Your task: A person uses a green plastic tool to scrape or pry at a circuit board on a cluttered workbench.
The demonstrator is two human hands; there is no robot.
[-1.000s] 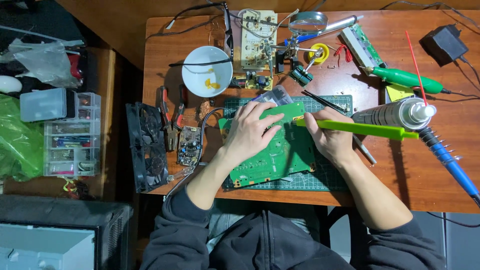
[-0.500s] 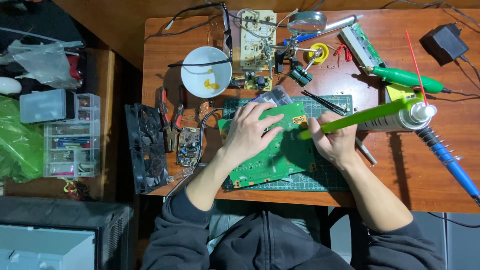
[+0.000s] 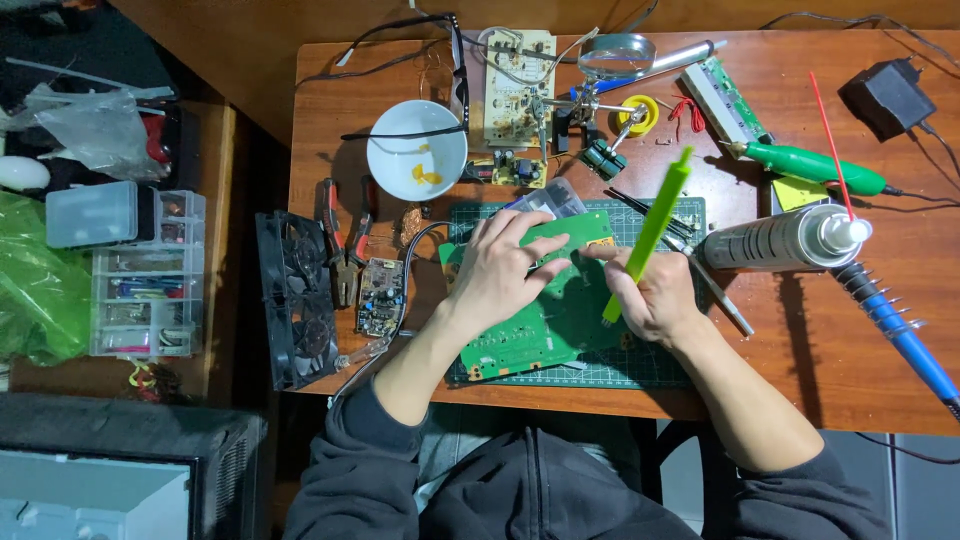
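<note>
The fingers of the left hand lay spread and pressed flat on the green circuit board, pinning it to the cutting mat at the middle of the table. The right hand had its fingers closed round the lower end of a light-green plastic stick, which slanted up and away from the board, its bottom tip just at the board's surface (whether it actually touched there I could not tell).

Just right of that hand lay a spray can on its side, a thin metal tool beside it, and a blue-handled soldering iron further out. A white bowl stood beyond the left hand; a black fan and pliers sat to its left.

The risk, as I judged it, was the stick slipping and scraping components, or the right elbow knocking the can so that it rolled.
</note>
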